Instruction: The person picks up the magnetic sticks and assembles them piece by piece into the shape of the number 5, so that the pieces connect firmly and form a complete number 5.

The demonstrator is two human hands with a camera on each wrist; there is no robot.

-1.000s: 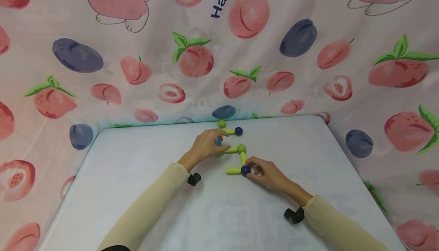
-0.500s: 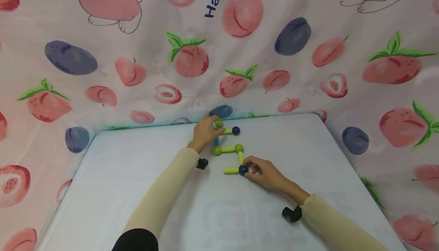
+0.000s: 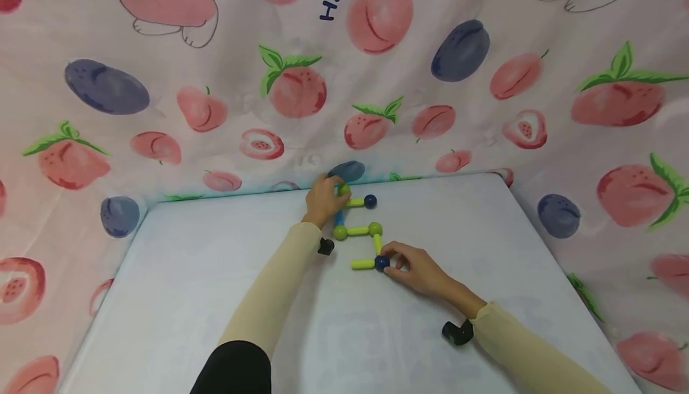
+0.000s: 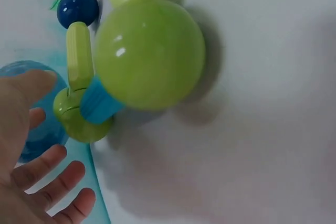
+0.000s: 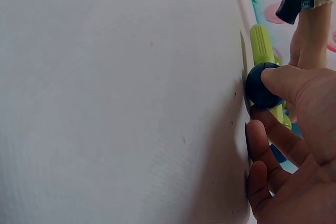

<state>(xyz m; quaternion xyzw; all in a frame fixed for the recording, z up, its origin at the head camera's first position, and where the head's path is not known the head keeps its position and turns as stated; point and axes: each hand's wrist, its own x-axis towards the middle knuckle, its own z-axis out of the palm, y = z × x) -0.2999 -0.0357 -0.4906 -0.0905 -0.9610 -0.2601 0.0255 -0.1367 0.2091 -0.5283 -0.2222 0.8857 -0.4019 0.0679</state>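
Observation:
A zigzag of magnetic rods and balls lies on the white table. My right hand (image 3: 417, 269) pinches the near navy ball (image 5: 261, 85) between thumb and finger. A lime rod (image 3: 363, 264) sticks out left from that ball. Another rod leads up to a green ball (image 3: 375, 228), then a rod (image 3: 357, 231) runs left to a second green ball (image 4: 152, 53). From there a blue rod (image 4: 98, 102) reaches the far green ball (image 4: 84, 121), partly hidden in the head view. My left hand (image 3: 325, 199) is beside it, fingers loosely spread in the left wrist view. A far lime rod (image 4: 80, 56) ends in a navy ball (image 3: 370, 201).
The white table (image 3: 215, 298) meets a fruit-printed cloth backdrop (image 3: 301, 89) just behind the far ball. Cloth also hangs at both sides. A small black wrist camera (image 3: 457, 333) sits below the right wrist.
My left hand has moved away from me along the blue rod, from its middle to the far green ball. The right hand keeps its pinch on the near navy ball.

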